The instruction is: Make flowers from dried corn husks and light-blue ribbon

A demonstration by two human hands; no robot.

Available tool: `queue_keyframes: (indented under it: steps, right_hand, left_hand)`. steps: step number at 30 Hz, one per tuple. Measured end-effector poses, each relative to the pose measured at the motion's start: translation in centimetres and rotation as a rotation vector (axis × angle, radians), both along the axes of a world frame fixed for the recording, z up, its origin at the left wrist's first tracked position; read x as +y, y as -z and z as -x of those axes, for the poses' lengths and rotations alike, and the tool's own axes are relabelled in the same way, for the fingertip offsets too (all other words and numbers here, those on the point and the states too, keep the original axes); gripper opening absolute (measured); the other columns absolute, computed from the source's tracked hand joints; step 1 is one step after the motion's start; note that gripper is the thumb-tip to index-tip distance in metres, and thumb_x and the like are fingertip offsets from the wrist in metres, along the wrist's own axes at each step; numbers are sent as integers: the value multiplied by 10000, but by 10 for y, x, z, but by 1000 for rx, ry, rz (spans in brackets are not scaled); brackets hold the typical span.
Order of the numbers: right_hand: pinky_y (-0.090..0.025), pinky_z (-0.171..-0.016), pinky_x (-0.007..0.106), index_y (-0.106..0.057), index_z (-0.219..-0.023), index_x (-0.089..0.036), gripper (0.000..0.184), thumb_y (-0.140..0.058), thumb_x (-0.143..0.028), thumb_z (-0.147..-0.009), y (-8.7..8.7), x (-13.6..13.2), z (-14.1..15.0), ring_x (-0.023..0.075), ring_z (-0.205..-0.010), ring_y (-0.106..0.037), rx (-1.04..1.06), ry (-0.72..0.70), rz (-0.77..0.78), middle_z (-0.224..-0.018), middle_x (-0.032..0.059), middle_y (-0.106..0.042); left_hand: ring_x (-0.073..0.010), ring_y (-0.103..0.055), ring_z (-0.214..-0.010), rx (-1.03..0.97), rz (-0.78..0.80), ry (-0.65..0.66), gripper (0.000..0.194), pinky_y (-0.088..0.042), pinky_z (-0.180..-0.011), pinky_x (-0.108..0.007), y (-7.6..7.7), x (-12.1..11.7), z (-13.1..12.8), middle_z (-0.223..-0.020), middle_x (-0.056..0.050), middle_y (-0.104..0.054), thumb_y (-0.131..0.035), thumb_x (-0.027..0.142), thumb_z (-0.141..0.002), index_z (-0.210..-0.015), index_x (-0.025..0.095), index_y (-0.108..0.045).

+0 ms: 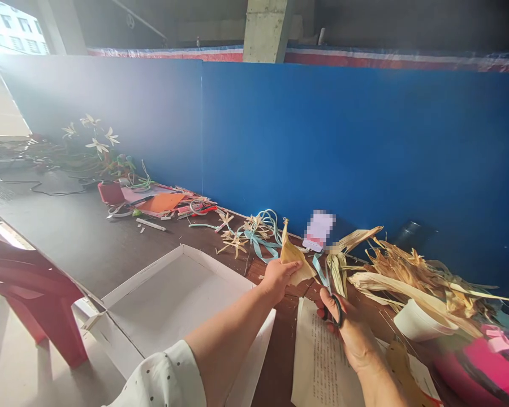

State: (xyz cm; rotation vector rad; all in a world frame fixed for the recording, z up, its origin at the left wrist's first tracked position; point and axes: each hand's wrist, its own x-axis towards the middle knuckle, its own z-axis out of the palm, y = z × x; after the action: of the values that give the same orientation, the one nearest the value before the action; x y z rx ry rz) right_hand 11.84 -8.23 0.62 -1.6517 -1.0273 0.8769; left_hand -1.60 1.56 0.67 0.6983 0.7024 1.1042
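Observation:
My left hand [279,278] pinches a pale yellow corn husk [292,257] that tapers upward to a point. In my right hand [350,325] is a pair of scissors [336,305] with dark handles, its blades pointing up and to the left, a little apart from the husk's lower right edge. Beyond both hands lie husk flowers [234,242] with light blue ribbon [257,243]. A heap of dried corn husks [401,263] spreads to the right. Beneath my right hand rests a printed sheet [318,362].
A shallow white cardboard tray [178,254] sits left of my arm. A white cup [422,321] and a pink bag [483,367] stand at the right. Along the blue partition [356,152] lie orange paper [163,202] and scraps. A red plastic chair [29,282] is at far left.

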Motion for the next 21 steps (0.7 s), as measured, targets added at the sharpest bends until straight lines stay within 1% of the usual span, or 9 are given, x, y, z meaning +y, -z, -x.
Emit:
queue_keyframes:
  steps: [3,8,13,17,21]
  right_hand:
    - [-363,-492,253,-649,-799,-229,359,-648,-578,-712,3,-2,1,195,-701,-589,121,-103,83,-759,33,-659]
    - [-317,-473,213,-644,-776,-192,380,-680,-562,-700,11,-1,7,148,-639,-567,120,-157,102,-723,24,-654]
    - [-286,-440,212,-639,-756,-186,372,-683,-552,-705,19,3,9,128,-558,-538,108,-151,60,-647,8,-617]
    - [-305,-452,210,-633,-783,-191,339,-706,-512,-703,21,3,8,122,-570,-545,149,-132,33,-668,-3,-612]
    - [-314,-465,217,-626,-769,-181,348,-695,-517,-714,20,2,10,128,-587,-548,117,-145,26,-673,5,-612]
  left_hand:
    - [-117,-575,-570,-48,29,-82,335,-428,-512,-202,-2,4,2,-698,-54,-654,-788,300,-573,-824,113,-669]
    - [-97,-563,-561,-128,69,-94,360,-375,-453,-177,-2,4,2,-739,-49,-662,-789,302,-579,-860,112,-668]
    - [-121,-602,-635,-172,61,-71,339,-448,-531,-194,-3,-1,0,-802,-64,-674,-778,296,-605,-871,114,-676]
    - [-112,-582,-601,-133,94,-93,325,-425,-501,-190,-5,-3,0,-780,-54,-670,-769,295,-618,-876,120,-676]
    - [-105,-572,-593,-140,94,-95,321,-416,-496,-185,-6,-4,0,-768,-50,-663,-759,288,-623,-878,114,-669]
